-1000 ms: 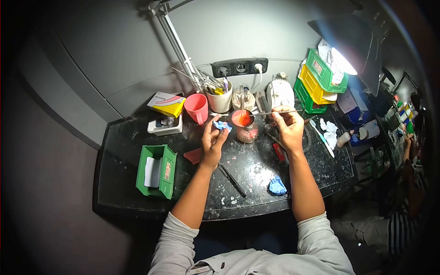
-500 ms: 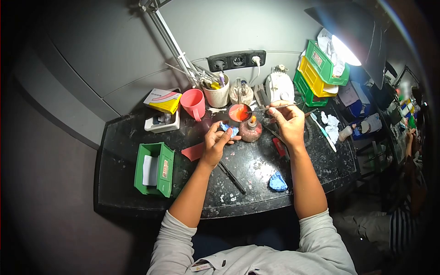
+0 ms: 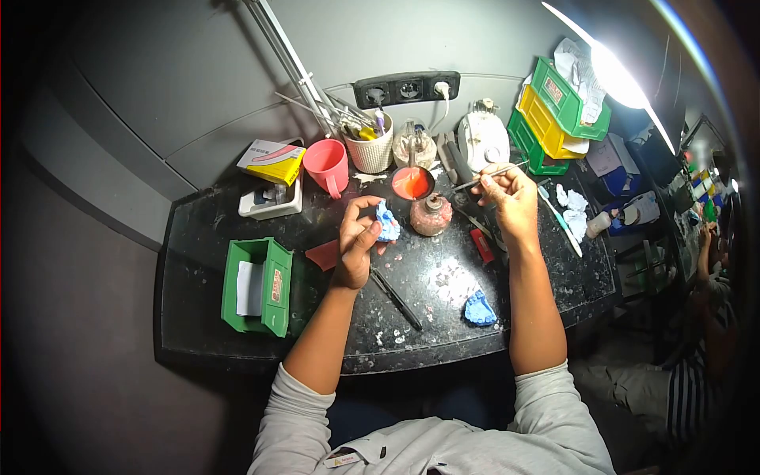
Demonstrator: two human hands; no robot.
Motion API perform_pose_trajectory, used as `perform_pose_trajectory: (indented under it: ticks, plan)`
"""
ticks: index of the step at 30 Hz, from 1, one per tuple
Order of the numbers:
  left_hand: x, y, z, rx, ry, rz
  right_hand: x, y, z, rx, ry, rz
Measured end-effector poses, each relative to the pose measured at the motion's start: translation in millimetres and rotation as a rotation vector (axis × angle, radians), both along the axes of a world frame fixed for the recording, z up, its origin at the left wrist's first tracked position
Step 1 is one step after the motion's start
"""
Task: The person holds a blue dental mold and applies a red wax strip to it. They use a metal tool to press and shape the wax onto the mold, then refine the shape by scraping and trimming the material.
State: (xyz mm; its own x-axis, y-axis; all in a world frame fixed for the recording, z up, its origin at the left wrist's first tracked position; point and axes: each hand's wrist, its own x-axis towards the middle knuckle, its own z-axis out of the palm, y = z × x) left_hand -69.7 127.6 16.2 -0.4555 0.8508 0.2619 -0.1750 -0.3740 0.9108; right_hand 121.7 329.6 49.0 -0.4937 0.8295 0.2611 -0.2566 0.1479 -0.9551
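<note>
My left hand [image 3: 360,241] is closed around a blue dental cast [image 3: 387,222], which is tilted up on its side. Pinched in my right hand [image 3: 507,198] is a slim metal wax carving tool [image 3: 465,187], its tip pointing left toward a round pan of red wax [image 3: 412,183]. The tip is apart from the wax. Between my hands stands a glass spirit burner [image 3: 431,215] with pinkish contents, just in front of the pan. A second blue dental cast [image 3: 480,309] lies near the front edge of the bench.
A green bin [image 3: 257,286], pink wax sheet [image 3: 323,255] and black pen-like tool [image 3: 396,298] lie left. Behind are a pink mug [image 3: 327,168], tool cup [image 3: 370,150] and white device [image 3: 484,142]. A toothbrush [image 3: 560,223] and stacked bins [image 3: 546,119] stand right.
The tool has drawn back to the right from above the burner and pan. My left hand has moved slightly left, turning the cast more upright. The view has shifted a little.
</note>
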Motion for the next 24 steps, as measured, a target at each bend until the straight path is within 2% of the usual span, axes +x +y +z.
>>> perform_pose_trajectory:
  ticks: [5, 9, 13, 15, 20, 24]
  plan:
    - [0.5, -0.7, 2.0, 0.01, 0.084, -0.03, 0.6, -6.4, 5.8, -0.011, -0.014, -0.011]
    - [-0.6, -1.2, 2.1, 0.02, 0.13, -0.031, -0.7, -32.3, 15.2, 0.047, 0.09, 0.052]
    - [3.6, -3.8, 8.7, -0.002, 0.198, 0.013, -6.4, -71.4, 19.2, 0.217, 0.116, 0.103]
    - [-3.1, -3.7, 3.6, 0.02, 0.191, -0.044, -11.9, -72.0, 10.7, 0.375, 0.16, 0.098]
    - [-0.1, -4.6, 8.6, -0.053, 0.283, 0.03, -14.4, -73.8, 11.1, 0.465, 0.128, 0.098]
    - [-0.8, -4.5, 8.7, 0.008, 0.179, -0.051, -15.8, -74.9, 14.1, 0.524, 0.079, 0.081]
